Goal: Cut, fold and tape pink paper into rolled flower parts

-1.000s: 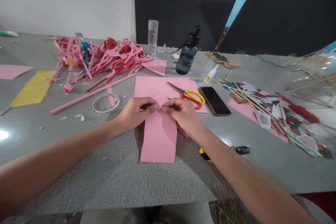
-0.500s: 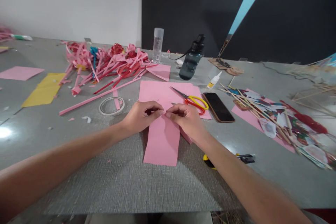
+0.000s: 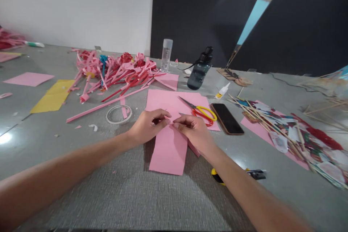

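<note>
On the table [image 3: 81,174] the pink paper strip [image 3: 168,150] lies where it was a second ago, its far end pinched between the closed fingers of the left hand [image 3: 148,126] and the right hand [image 3: 193,130]. Only the view has shifted; the fold is being worked unchanged, beside the scissors [image 3: 201,110].

Bare grey table [image 3: 114,195] is found near the viewer, on both sides of the pink strip [image 3: 168,150]. The way right is hemmed by the scissors [image 3: 201,110], the phone [image 3: 227,118] and the utility knife [image 3: 244,174]. To the left lies a tape ring [image 3: 119,114]; farther off, a heap of pink paper sticks [image 3: 116,70] and a dark bottle [image 3: 199,72] block passage.
</note>
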Tool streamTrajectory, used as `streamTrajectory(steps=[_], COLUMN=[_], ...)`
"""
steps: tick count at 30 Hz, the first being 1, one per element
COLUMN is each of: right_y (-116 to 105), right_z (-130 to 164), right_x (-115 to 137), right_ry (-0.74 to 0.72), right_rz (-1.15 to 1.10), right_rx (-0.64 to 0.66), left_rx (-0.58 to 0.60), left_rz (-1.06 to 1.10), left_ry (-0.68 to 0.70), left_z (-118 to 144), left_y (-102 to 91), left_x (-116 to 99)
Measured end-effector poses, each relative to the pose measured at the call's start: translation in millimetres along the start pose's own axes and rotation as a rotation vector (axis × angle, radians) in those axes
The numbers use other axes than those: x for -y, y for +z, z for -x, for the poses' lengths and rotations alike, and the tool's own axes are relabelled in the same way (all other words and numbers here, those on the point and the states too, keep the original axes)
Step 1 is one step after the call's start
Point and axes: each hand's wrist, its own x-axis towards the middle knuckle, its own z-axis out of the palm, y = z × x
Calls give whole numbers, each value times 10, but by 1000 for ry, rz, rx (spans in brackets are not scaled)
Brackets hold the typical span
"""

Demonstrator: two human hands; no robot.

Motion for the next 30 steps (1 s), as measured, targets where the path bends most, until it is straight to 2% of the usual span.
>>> streamTrajectory(steps=[6, 11, 14, 21, 26, 30], right_y=[3, -5, 6, 13, -2, 3], right_z=[3, -14, -16, 13, -12, -17], right_x=[-24, 5, 13, -16, -8, 18], right_ry=[18, -7, -11, 88, 13, -6], right_rz=[38, 88, 89, 43, 150, 155], right_rx=[41, 15, 4, 60, 45, 20], left_rx=[11, 67, 53, 29, 101, 92], left_rz=[53, 42, 23, 59, 59, 8], left_ry=[46, 28, 25, 63, 48, 43], left_z=[12, 11, 13, 18, 13, 10], left_y=[23, 1, -4, 24, 11, 3], left_x=[13, 1, -4, 17, 23, 23])
